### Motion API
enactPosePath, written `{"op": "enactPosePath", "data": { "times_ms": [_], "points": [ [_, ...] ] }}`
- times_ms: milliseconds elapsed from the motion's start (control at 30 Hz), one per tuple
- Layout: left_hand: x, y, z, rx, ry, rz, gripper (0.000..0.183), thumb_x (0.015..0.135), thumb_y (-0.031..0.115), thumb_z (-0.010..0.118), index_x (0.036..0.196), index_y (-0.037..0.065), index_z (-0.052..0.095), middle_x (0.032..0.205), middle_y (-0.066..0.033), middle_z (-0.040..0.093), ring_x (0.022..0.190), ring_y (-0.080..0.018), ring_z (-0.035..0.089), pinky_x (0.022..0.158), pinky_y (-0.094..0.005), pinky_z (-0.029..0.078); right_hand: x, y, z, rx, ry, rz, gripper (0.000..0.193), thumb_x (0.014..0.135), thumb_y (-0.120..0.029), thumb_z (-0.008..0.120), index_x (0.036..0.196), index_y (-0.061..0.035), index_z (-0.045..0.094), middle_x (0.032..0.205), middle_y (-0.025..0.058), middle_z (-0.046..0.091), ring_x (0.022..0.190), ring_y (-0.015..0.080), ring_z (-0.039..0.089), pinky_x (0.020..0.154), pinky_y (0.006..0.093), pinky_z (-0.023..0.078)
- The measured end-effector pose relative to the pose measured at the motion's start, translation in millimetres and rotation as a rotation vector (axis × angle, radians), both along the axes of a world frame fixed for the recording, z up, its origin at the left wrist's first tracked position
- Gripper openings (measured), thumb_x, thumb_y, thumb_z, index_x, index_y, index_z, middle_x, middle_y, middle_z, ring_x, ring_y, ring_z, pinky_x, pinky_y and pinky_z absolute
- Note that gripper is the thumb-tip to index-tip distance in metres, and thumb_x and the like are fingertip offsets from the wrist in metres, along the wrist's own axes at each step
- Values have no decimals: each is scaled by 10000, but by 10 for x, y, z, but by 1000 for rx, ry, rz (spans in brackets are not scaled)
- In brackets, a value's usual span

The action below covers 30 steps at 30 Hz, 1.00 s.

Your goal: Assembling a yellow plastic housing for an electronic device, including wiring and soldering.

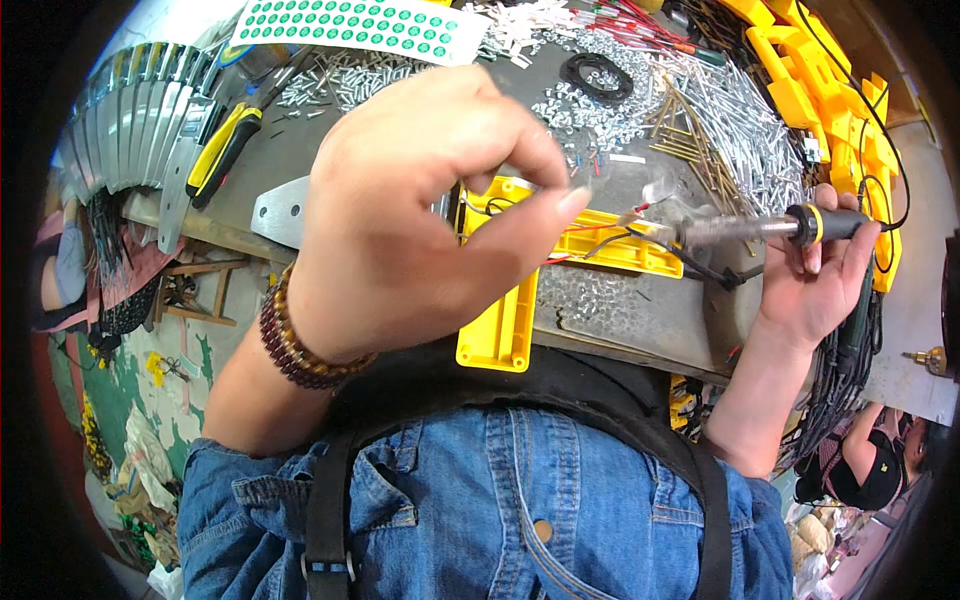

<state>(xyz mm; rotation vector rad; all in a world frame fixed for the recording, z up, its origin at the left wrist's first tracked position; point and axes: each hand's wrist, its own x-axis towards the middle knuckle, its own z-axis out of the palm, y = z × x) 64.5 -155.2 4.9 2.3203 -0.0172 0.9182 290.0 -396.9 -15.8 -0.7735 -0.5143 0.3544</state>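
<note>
My left hand (400, 210), with a beaded bracelet (300, 335) on its wrist, is raised close to the camera. Its thumb and index finger pinch together; whatever is between them, if anything, is too small to make out. In my right hand (805, 295) is a soldering iron (815, 225) with a black handle, its blurred metal barrel pointing left. Beneath the hands lies an L-shaped yellow plastic housing (497, 325), partly hidden by my left hand. Red wires (590, 228) and a black cable (700, 268) run over it. A small clear piece (658, 190) shows near the wire ends.
Loose screws (735, 120), brass-coloured rods (690, 140) and a black ring coil (597, 75) cover the bench's far side. Yellow plastic parts (800, 85) pile up at right. Fanned metal strips (135, 120), a yellow-black handled tool (225, 150) and a sticker sheet (350, 25) lie left. Another person (885, 465) is lower right.
</note>
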Motion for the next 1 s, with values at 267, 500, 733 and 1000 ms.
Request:
{"op": "enactPosePath", "data": {
  "times_ms": [267, 500, 733, 1000],
  "points": [
    [-140, 12, -53, 48, 85, -19, 130, 700, 19, 772, 756, 91, 679, 687, -15, 587, 652, -169, 535, 643, -301, 356, -317, 153, 144, -97, -163, -15, 446, 1045, -468, 428, 1231, -89, 570, 1014, 146, 599, 503, 70, 437, 476, 213, 403],
    [-115, 27, -109, 34, 41, -33, 126, 703, 43, 778, 757, 101, 680, 690, -19, 588, 652, -179, 541, 643, -304, 349, -299, 176, 176, -125, -191, -22, 458, 1049, -466, 419, 1249, -91, 589, 1038, 160, 615, 494, 73, 452, 485, 208, 417],
    [-105, 38, -160, 18, 67, -30, 124, 704, 86, 784, 762, 114, 679, 691, -20, 587, 662, -195, 555, 649, -321, 349, -253, 211, 138, -125, -145, 16, 452, 1049, -457, 423, 1255, -90, 589, 1023, 163, 610, 492, 74, 459, 460, 200, 405],
    [-100, 40, -177, 18, 120, -35, 118, 717, 139, 778, 774, 116, 677, 715, -26, 597, 693, -202, 569, 661, -328, 360, -252, 231, 124, -140, -128, -1, 448, 1045, -455, 439, 1253, -84, 579, 987, 154, 588, 492, 75, 452, 449, 192, 394]
  ]
}}
